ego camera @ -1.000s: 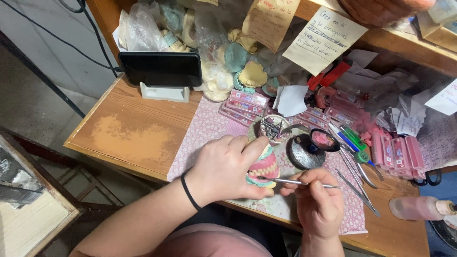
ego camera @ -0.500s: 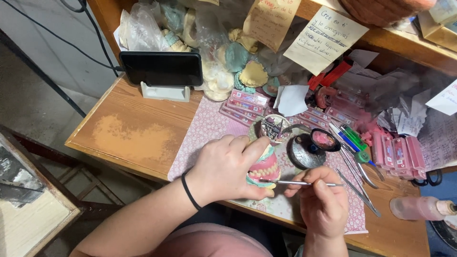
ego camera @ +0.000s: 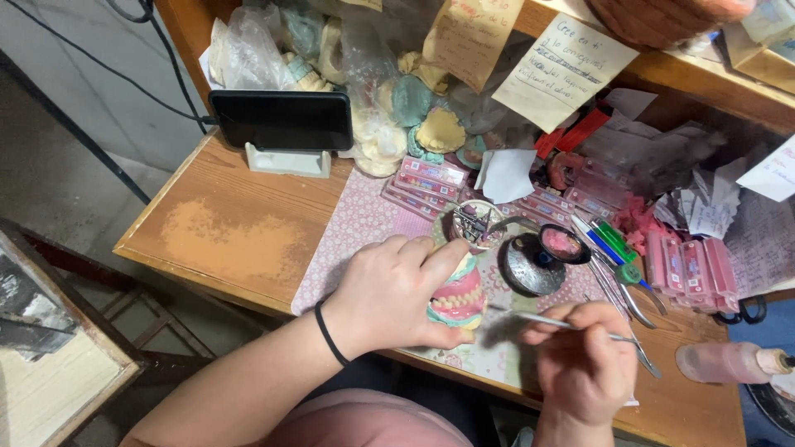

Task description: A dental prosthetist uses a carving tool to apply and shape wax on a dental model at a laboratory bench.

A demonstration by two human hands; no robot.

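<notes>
Pink denture model (ego camera: 457,300) gripped by left hand (ego camera: 389,294), right hand (ego camera: 584,364) seemingly pinching metal tool (ego camera: 551,320)

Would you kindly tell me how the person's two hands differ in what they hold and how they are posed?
The left hand wraps a pink denture model in a full-palm grip; the right hand pinches a thin metal tool with its fingertips. The left hand wears a black band at the wrist; the right hand's wrist looks bare. Both work over the patterned mat at the desk's front edge.
</notes>
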